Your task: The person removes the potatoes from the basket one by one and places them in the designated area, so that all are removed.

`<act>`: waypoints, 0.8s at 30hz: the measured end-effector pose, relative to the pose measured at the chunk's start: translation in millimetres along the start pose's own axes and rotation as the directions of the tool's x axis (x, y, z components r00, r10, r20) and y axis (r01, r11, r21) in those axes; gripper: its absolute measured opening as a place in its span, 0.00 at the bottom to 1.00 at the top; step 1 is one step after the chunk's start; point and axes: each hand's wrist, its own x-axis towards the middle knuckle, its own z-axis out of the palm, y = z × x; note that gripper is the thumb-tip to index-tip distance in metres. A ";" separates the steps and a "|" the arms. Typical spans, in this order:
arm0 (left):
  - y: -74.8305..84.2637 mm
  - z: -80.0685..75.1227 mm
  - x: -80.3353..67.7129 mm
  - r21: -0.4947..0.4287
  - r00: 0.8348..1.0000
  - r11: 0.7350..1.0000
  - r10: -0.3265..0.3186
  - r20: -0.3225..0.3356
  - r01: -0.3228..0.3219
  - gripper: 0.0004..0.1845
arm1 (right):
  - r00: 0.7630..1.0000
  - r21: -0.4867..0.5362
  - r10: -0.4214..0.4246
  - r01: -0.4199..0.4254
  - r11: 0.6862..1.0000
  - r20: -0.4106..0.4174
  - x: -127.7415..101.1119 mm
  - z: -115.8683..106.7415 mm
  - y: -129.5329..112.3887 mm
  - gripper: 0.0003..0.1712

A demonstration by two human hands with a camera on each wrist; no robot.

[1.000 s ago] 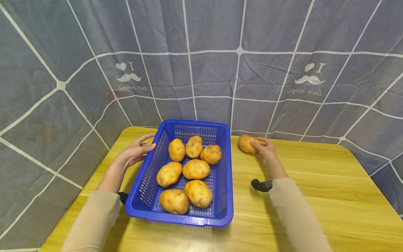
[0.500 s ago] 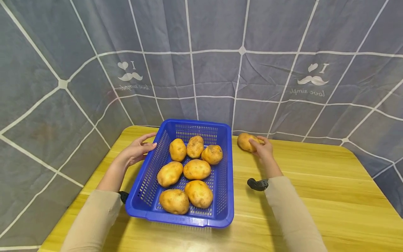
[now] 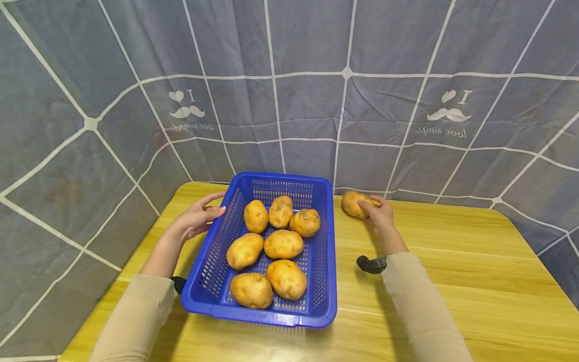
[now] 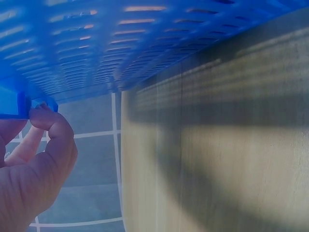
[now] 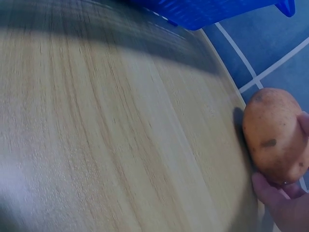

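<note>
A blue plastic basket with slotted walls stands on the table, holding several potatoes spread over its floor. At its left side, my left hand grips the rim, thumb tip on the edge. The left wrist view shows curled fingers right at the rim beside the slotted wall. Beyond the basket's right side, my right hand holds a single potato near the table's back edge. In the right wrist view, thumb and fingers lie against this potato, which has a dark spot.
The wooden table extends to the right of the basket. A grey curtain with white lines hangs right behind and along the left. A black wrist device juts out from the right sleeve; another shows at the left sleeve.
My right hand and forearm have shifted slightly left, still holding the potato. The left hand and the basket have stayed in place.
</note>
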 end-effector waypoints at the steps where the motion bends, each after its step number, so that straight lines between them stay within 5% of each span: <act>1: 0.0 0.1 -0.4 0.003 1.000 1.000 -0.002 -0.003 0.002 0.35 | 1.000 -0.006 -0.003 0.003 1.000 0.005 -0.5 -0.2 -0.2 0.34; 24: 1.0 1.9 -0.5 0.009 1.000 1.000 -0.006 -0.007 0.007 0.35 | 0.991 -0.093 -0.034 0.046 0.995 0.126 -11.5 -33.9 -11.2 0.39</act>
